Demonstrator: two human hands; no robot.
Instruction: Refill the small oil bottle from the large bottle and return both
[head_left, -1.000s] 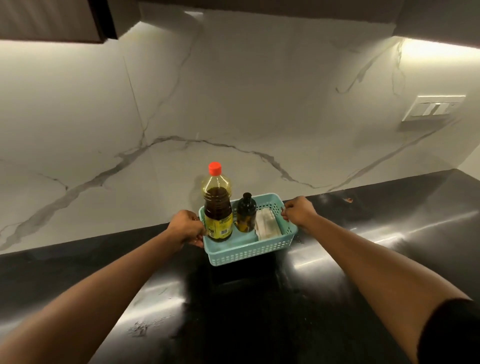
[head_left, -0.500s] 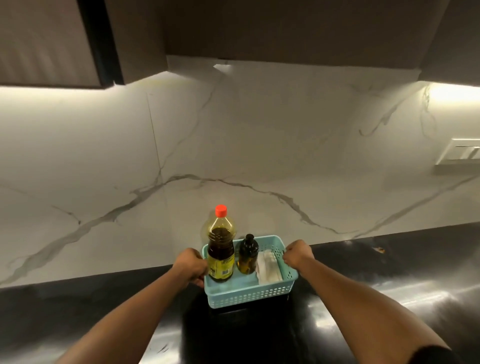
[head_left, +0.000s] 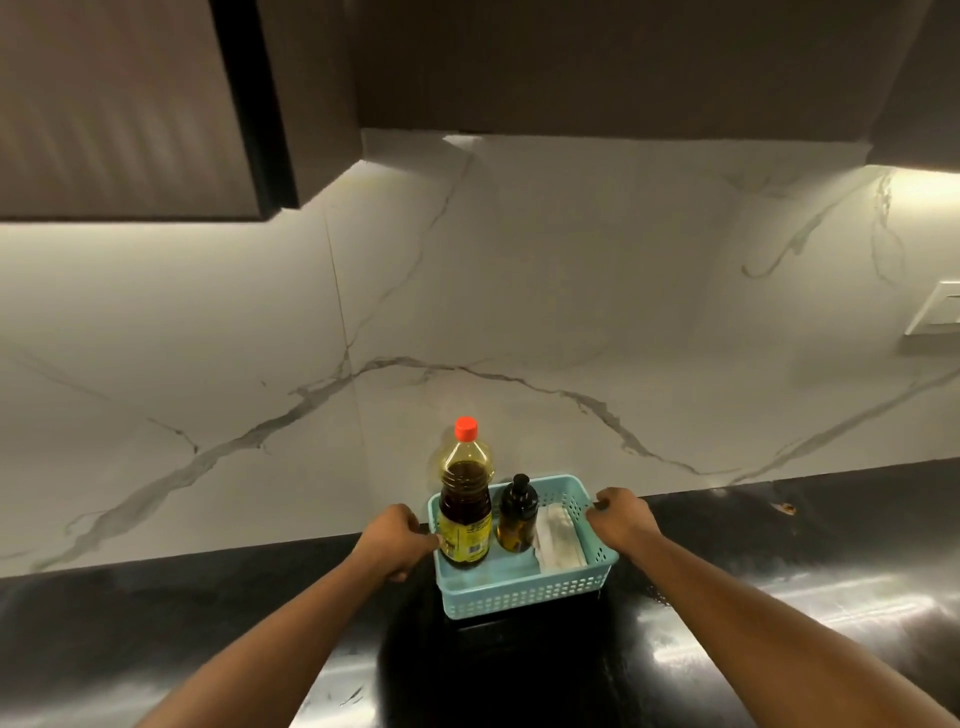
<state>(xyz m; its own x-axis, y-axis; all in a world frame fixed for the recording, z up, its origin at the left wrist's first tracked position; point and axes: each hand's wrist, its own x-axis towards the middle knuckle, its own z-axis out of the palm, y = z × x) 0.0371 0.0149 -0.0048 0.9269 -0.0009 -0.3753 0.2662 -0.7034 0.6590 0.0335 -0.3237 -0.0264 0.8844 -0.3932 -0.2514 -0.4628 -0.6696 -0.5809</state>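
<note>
A light blue perforated basket (head_left: 524, 597) rests on the black countertop near the marble wall. Inside it stands the large oil bottle (head_left: 465, 512), upright, with a red cap, dark oil and a yellow label. To its right stands the small dark oil bottle (head_left: 517, 517) with a black cap. A folded white cloth (head_left: 560, 540) lies in the basket's right part. My left hand (head_left: 397, 540) grips the basket's left rim. My right hand (head_left: 621, 519) grips the right rim.
The glossy black countertop (head_left: 779, 623) stretches left and right. A white marble backsplash (head_left: 467, 312) rises behind the basket. Dark wall cabinets (head_left: 571, 62) hang overhead. A white switch plate (head_left: 935, 312) sits on the wall at right.
The view has tilted upward, showing more of the cabinets. Both hands stay on the basket's rims; the basket sits close to the wall as before.
</note>
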